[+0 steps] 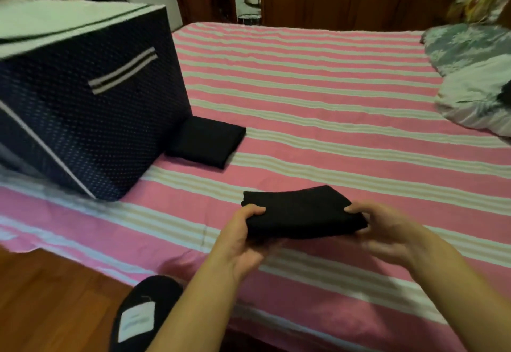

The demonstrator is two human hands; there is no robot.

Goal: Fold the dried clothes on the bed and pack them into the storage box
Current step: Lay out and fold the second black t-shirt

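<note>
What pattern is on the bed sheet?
Pink with white and beige stripes on the bed sheet, seen in the head view.

L hand (243, 237) & R hand (387, 232) grip folded black cloth (301, 213) over bed (331, 80).

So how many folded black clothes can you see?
2. One folded black garment is held by both hands above the bed; another folded black garment lies beside the storage box. More may be inside.

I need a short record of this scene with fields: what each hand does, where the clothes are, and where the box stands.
left hand: grips the left end of the folded black garment
right hand: grips its right end
held garment: lifted over the striped bed sheet
second folded black garment: lies on the bed against the storage box
storage box: on the bed, left side
unfolded clothes: far right
</note>
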